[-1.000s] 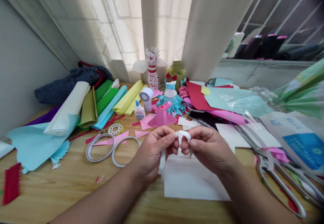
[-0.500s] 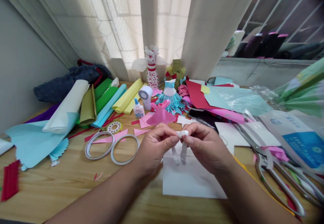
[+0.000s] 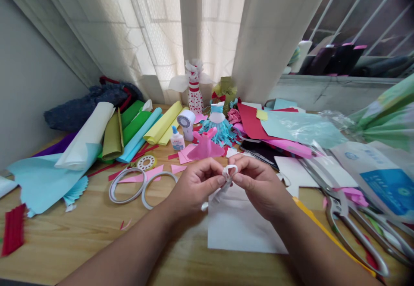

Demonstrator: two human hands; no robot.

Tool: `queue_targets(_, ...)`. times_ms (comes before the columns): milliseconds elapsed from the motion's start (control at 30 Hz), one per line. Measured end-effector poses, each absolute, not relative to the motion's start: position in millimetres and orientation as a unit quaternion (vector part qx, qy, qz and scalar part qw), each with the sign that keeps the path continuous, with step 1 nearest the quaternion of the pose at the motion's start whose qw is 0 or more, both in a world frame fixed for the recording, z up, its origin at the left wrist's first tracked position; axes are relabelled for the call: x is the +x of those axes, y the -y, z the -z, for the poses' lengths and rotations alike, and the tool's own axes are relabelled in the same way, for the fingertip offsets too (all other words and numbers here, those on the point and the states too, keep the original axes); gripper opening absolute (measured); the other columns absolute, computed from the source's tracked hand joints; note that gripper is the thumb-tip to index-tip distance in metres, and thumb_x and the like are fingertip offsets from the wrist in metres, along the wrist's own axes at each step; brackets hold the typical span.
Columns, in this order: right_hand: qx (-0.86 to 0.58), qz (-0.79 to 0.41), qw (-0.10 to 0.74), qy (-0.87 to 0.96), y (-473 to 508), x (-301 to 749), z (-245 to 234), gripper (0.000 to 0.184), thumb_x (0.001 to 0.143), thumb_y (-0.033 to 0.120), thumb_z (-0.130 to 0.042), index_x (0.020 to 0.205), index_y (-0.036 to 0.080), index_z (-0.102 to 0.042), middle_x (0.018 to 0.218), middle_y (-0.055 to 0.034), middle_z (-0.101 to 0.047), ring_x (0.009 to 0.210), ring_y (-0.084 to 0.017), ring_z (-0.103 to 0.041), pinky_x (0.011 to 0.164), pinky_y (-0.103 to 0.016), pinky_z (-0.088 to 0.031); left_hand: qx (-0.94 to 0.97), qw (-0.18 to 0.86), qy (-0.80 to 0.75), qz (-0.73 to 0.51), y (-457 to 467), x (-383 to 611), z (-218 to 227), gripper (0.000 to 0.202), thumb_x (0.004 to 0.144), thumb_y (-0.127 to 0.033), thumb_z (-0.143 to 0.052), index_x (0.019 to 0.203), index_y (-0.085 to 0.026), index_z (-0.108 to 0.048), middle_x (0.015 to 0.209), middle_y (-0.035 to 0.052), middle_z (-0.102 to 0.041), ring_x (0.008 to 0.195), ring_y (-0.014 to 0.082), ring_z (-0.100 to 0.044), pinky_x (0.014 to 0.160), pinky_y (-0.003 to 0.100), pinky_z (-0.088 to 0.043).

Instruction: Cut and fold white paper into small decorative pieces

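A narrow white ribbon-like strip [image 3: 230,168] is bent into a small loop between my hands, its tail hanging down over the white paper sheet [image 3: 246,230]. My left hand [image 3: 202,182] pinches one side of the loop between thumb and fingertips. On the other side, my right hand [image 3: 257,180] pinches it the same way. Just beyond my fingers stands a pink paper dress shape [image 3: 206,146]. Behind that is a blue fringed paper dress [image 3: 217,124] with a white front.
Two rolls of tape [image 3: 127,186] lie left of my hands, near a glue bottle [image 3: 177,138] and a small white fan [image 3: 186,123]. Rolled crepe paper [image 3: 84,137] fills the back left. Large scissors [image 3: 339,208] and a phone [image 3: 260,153] lie to the right.
The loop has opened into a rounder ring between my fingertips. Its hanging ends have swung together and to the left. Both hands stay in nearly the same place.
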State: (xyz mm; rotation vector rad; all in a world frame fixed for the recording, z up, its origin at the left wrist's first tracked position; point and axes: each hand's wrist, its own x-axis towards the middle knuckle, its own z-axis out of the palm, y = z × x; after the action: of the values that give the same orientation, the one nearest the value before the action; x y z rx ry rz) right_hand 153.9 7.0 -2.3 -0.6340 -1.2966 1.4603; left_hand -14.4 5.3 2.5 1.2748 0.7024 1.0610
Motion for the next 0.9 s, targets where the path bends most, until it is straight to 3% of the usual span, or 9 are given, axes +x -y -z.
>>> queue_targets(167,-0.254,-0.604,0.509,0.558,-5.5,151.4,-0.1,0.005,0.077,0.018,-0.067,0.076,0.022,-0.066,0.082,-0.0006,-0.056,0.078,-0.013,-0.054,0.073,-0.028,-0.045,0.571,0.641,-0.258,-0.445,-5.8,-18.1,2.3,0.013,0.073,-0.022,-0.069,0.080,-0.016,-0.059,0.076,0.0001,-0.058,0.071,0.0121,-0.052,0.066,0.024,-0.040)
queue_targets(533,-0.308,-0.524,0.514,0.606,-2.7,146.6,4.1,0.006,0.078,0.020,-0.066,0.074,0.021,-0.061,0.085,-0.0003,-0.053,0.082,-0.014,-0.053,0.077,-0.030,-0.046,0.650,0.510,-0.330,-0.457,-2.2,-14.3,-1.2,0.013,0.074,-0.013,-0.065,0.077,-0.017,-0.052,0.072,-0.0028,-0.054,0.069,0.0096,-0.050,0.065,0.021,-0.040)
queue_targets(900,-0.373,-0.581,0.490,0.532,-2.1,145.5,4.5,0.014,0.073,0.025,-0.070,0.071,0.019,-0.057,0.064,0.0038,-0.054,0.058,-0.009,-0.048,0.055,-0.022,-0.039,0.655,0.499,-0.380,-0.421,-2.3,-12.2,-5.9,0.013,0.077,-0.014,-0.060,0.076,-0.017,-0.047,0.071,-0.0039,-0.048,0.066,0.0089,-0.046,0.061,0.021,-0.038)
